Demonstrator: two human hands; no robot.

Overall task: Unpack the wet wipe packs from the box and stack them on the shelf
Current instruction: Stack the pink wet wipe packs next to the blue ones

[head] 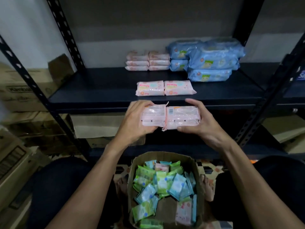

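Both hands — left hand (137,120), right hand (200,123) — grip opposite ends of a pink twin pack (170,118), long axis left-to-right, held just before the shelf (102,90) edge. The shelved pink pair (165,88) lies directly ahead — equally near both hands.

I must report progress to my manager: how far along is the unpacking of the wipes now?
Done: on the shelf stand a pink stack, blue packs and a pink pair nearer the front. In hand: the left hand and right hand grip a pink bundle before the shelf edge, not yet placed. Left: the box still holds many small packs, so much remains.
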